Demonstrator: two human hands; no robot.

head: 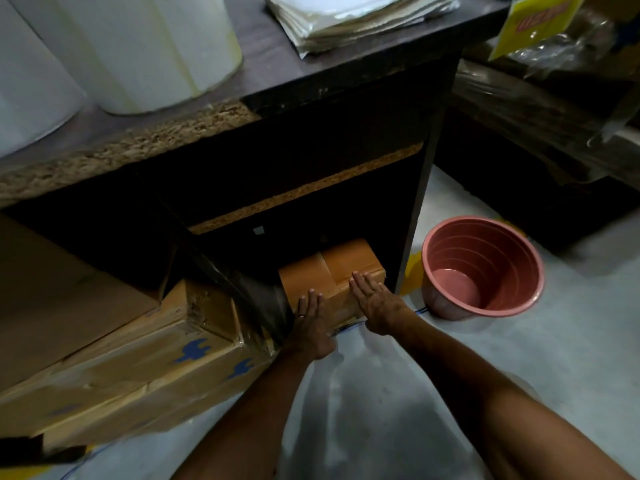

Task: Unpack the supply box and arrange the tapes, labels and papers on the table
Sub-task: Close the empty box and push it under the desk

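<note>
Step in hand: while the supply box (332, 275) sits on the floor in the low opening under the desk (214, 123), both hands are down on it, probably to draw it out.
Left hand (311, 322): flat on the box's near left top, fingers straight, a ring showing; pressing, not gripping.
Right hand (375, 303): flat on the near right top, fingers straight and close together, apart from the left.
Why so: palms on top likely get friction to slide a box tucked too deep to clasp.
Box state: flaps taped over, unopened.
On the desk: white rolls (114, 46) and a paper stack (353, 19).
Beside: a pink bucket (483, 268) right, big cartons (131, 348) left.
Hidden: the box's rear is lost in shadow, its contents unseen; thumbs hard to make out.
</note>
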